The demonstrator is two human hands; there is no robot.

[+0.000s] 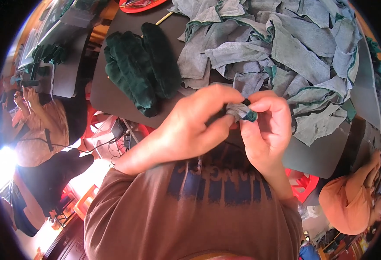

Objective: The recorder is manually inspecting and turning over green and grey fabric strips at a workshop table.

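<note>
In front of my chest, a small gathered piece of grey fabric with a dark green side (237,111) is pinched between my two hands. My left hand (201,119) grips its grey part with thumb and bent fingers. At the other end, my right hand (269,125) holds the green edge between thumb and forefinger; a small black bit shows beside that fingertip. Just beyond my hands lies a large heap of grey cloth pieces (301,54) with green edges. Two plump dark green velvet pieces (132,71) rest on the table at the left.
The dark table (112,93) spans the front. A red tray (143,6) and a thin stick (164,18) are at its far side. One person (47,130) sits at another table on the left, another (348,201) at the right. A red stool (301,186) stands below the table edge.
</note>
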